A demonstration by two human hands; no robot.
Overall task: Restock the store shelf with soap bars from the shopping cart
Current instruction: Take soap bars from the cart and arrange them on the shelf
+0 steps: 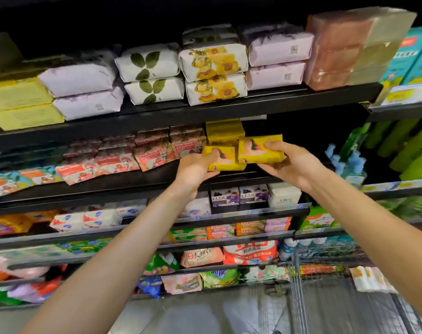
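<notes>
This is a shop aisle, in the soap and washing goods section. Dark tiered shelves point(229, 109) run across the view, each packed with rows of the same wrapped soap bars point(212, 61) stacked in twos. Price tags point(401, 95) sit along the shelf edges at the right. Low down, bags of what looks like washing powder point(251, 253) stand beside a wire shopping cart point(299, 288).

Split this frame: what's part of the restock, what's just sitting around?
Job: left hand gripping yellow bar; right hand gripping second yellow bar; yellow stack; shelf; cart.
Idle: red packs; LUX boxes; floral packs.
</notes>
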